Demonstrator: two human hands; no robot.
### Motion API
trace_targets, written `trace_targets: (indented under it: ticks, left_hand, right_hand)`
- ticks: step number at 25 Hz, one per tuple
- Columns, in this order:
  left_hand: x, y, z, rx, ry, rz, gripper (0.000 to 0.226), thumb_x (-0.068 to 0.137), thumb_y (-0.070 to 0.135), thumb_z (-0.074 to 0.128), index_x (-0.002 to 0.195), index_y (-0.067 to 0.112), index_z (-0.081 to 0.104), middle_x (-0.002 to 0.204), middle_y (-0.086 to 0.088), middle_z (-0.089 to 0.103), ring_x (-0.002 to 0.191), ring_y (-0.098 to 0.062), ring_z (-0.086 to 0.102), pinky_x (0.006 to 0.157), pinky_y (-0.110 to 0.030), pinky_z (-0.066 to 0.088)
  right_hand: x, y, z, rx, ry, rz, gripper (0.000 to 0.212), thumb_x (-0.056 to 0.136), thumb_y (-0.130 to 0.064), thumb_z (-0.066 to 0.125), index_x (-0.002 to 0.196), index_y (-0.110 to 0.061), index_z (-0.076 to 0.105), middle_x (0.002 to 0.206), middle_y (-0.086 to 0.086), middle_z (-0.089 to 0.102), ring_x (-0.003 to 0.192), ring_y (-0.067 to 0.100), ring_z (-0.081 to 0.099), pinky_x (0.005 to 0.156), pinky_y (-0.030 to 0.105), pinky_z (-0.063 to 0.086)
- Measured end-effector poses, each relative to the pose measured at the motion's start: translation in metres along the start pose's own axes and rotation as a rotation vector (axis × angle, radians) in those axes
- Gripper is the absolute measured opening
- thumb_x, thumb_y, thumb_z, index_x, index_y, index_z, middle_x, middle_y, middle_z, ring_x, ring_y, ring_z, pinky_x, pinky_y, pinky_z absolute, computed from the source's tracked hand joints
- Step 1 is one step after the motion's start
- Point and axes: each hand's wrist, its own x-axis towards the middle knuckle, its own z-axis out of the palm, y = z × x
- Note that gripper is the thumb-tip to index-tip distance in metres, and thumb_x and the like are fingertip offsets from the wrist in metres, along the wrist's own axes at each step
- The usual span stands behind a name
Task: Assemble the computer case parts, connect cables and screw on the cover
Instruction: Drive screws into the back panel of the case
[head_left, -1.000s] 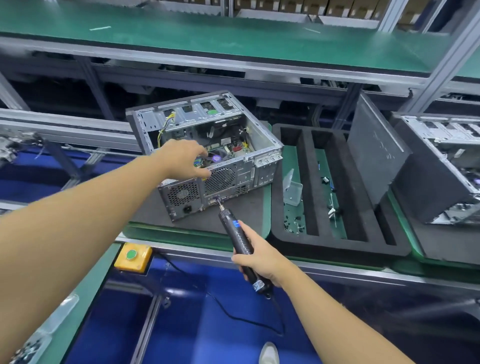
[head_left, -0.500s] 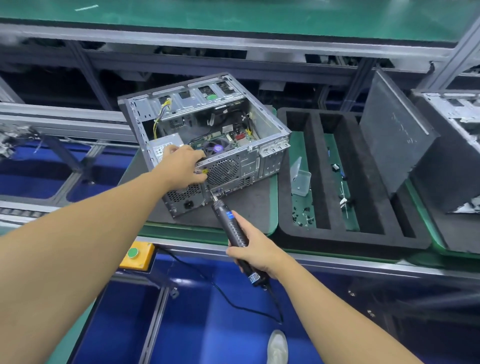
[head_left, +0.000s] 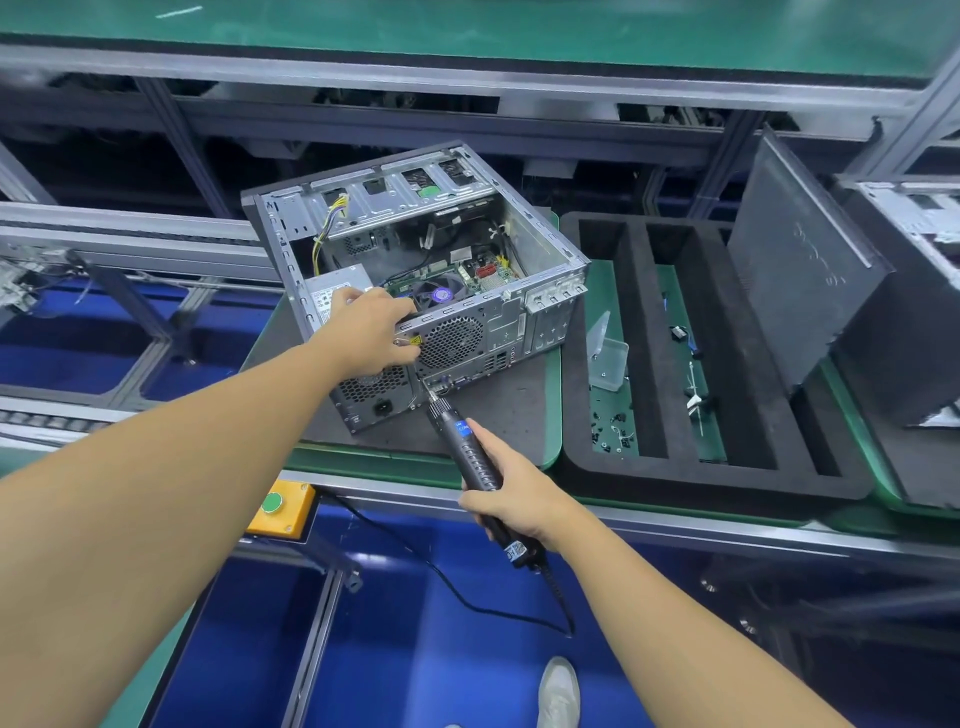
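Open computer case (head_left: 540, 270) is sitting on a dark mat (head_left: 498, 421) on the green line pallet, rear panel facing me, no cover on it. My left hand (head_left: 371, 330) is gripping the case's top rear edge near the fan grille, fingers curling over the rim, thumb against the panel. My right hand (head_left: 511, 491) is wrapping tight round the black electric screwdriver (head_left: 470, 449), index finger lying along the barrel. The bit is touching the lower rear panel, beside the ports. The tool's cord (head_left: 457, 587) is hanging below. Grey side cover (head_left: 800, 270) is leaning upright in the black foam tray (head_left: 571, 415), just right of the case. Clear plastic box (head_left: 608, 358) is sitting in the tray's left slot.
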Motion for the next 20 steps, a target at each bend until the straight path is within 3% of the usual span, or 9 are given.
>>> trace_targets:
  ticks: [8, 13, 20]
  left_hand:
    - [0.001, 0.000, 0.001, 0.009, -0.008, -0.008, 0.027, 0.086, 0.041, 0.061, 0.101, 0.018, 0.056, 0.077, 0.002, 0.049, 0.087, -0.019, 0.041, 0.097, -0.040, 0.023]
    - [0.000, 0.000, 0.000, -0.001, -0.003, -0.011, 0.024, 0.087, 0.039, 0.061, 0.100, 0.020, 0.056, 0.076, 0.001, 0.051, 0.087, -0.018, 0.040, 0.098, -0.040, 0.022]
    - [-0.001, 0.001, -0.002, -0.039, -0.007, -0.010, 0.022, 0.087, 0.039, 0.062, 0.099, 0.023, 0.053, 0.077, 0.002, 0.050, 0.090, -0.018, 0.043, 0.100, -0.041, 0.023]
  right_hand:
    - [-0.001, -0.006, -0.002, 0.025, -0.006, 0.023, 0.097, 0.080, -0.012, 0.067, 0.153, -0.056, 0.021, 0.098, 0.012, 0.062, 0.065, 0.025, 0.058, 0.060, 0.040, 0.055]
    - [-0.001, -0.006, 0.015, 0.003, 0.015, 0.042, 0.097, 0.084, -0.017, 0.067, 0.155, -0.053, 0.013, 0.084, 0.007, 0.062, 0.054, 0.016, 0.059, 0.054, 0.032, 0.054]
    - [0.003, -0.009, 0.000, 0.070, -0.020, 0.084, 0.095, 0.079, -0.018, 0.070, 0.151, -0.057, 0.022, 0.079, 0.008, 0.063, 0.059, 0.022, 0.061, 0.057, 0.037, 0.055]
